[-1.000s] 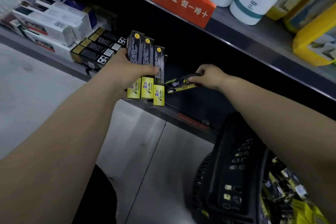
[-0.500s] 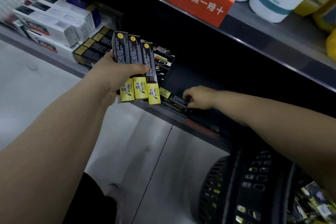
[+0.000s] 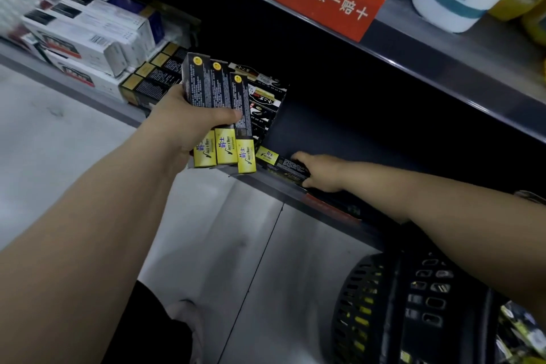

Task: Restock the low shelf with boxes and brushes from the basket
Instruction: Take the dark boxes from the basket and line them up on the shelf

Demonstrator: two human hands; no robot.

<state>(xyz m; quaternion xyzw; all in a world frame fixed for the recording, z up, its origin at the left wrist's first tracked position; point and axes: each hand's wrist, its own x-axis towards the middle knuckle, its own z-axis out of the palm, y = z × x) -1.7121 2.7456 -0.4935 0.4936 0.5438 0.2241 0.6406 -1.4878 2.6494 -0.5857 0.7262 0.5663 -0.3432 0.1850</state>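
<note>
Low down, a dark shelf (image 3: 339,133) runs from 10 o'clock to 4 o'clock, its metal lip (image 3: 274,183) a hard front edge. The widest open room is the bare stretch at centre and toward 3 o'clock; the shelf above hangs close over it, so headroom looks tight.

At 5 o'clock sits a black basket (image 3: 384,304) with more yellow-and-black packs inside.

At 10 o'clock, white boxes (image 3: 88,41) fill the shelf, with a black-and-gold row (image 3: 153,80) just beside them.

Near centre, the left hand (image 3: 189,124) holds three boxes (image 3: 218,109) fanned upright, its grip wrapped round their middles. They look light, stiff card with smooth faces, likely to slide apart unless pinched across the flat sides. A black carton stack (image 3: 266,106) stands just behind them.

At centre-right, the right hand (image 3: 322,171) holds a single box (image 3: 280,162) lying flat on the shelf just behind the lip, fingers curled over its far end.
</note>
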